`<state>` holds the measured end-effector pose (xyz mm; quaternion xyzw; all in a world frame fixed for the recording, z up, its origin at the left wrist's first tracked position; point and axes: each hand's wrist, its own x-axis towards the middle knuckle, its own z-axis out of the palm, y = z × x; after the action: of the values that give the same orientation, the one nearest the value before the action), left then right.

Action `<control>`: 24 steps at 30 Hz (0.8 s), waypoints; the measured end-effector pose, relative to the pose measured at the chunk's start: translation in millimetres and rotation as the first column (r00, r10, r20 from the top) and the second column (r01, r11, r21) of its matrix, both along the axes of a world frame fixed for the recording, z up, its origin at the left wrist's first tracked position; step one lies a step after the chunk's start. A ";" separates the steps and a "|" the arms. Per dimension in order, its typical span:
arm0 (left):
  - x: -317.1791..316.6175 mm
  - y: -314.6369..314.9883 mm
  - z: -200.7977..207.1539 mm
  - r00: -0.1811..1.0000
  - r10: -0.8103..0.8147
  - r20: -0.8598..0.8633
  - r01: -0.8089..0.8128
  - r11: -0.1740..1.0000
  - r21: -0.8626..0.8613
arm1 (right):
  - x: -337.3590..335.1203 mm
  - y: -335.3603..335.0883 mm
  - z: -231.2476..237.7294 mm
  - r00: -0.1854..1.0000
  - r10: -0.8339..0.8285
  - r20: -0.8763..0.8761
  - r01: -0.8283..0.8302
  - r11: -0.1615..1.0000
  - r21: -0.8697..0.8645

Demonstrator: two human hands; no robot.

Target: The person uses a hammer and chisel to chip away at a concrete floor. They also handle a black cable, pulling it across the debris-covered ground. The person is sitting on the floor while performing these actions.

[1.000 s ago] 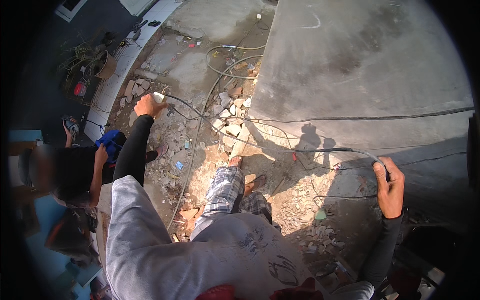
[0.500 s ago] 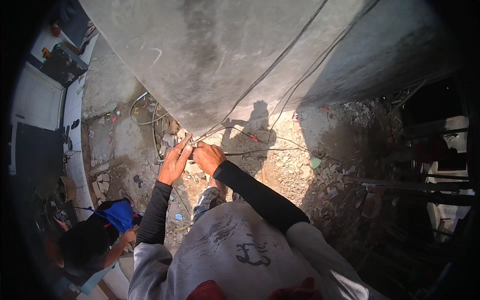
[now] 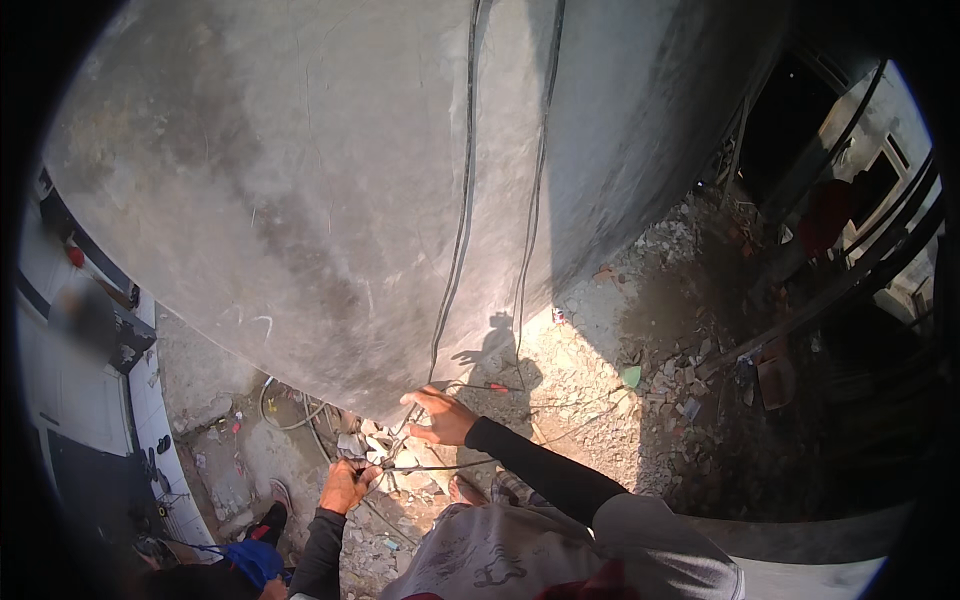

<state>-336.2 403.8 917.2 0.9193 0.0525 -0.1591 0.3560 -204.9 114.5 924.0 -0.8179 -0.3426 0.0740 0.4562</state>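
Low by the foot of the grey wall, my left hand is closed on a dark cable that runs off to the right. Just above it and to the right is my right hand, its thumb and fingers apart. Its fingertips are beside a black cable hanging down the wall; whether they touch it I cannot tell. Several cable ends meet between the two hands, too small to make out singly. A small red object lies on the rubble near the right hand.
The grey wall rises in front, with a second black cable on it. Broken rubble covers the ground. A looped grey hose lies at left. Another person with a blue cloth is at lower left. Dark beams stand at right.
My hands were together at the cable and are now apart. The right hand has opened and lifted up along the wall. The view has tilted up, showing more wall.
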 end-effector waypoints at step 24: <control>-76.9 22.2 31.7 0.884 0.079 0.461 -0.220 0.939 0.263 | 260.0 -210.3 680.6 0.029 -0.860 0.509 0.282 0.495 0.822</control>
<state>-413.0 426.0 949.0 0.9683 0.0658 0.0928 0.2224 55.1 -95.8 1604.7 -0.6132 -0.1489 -0.6856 0.3630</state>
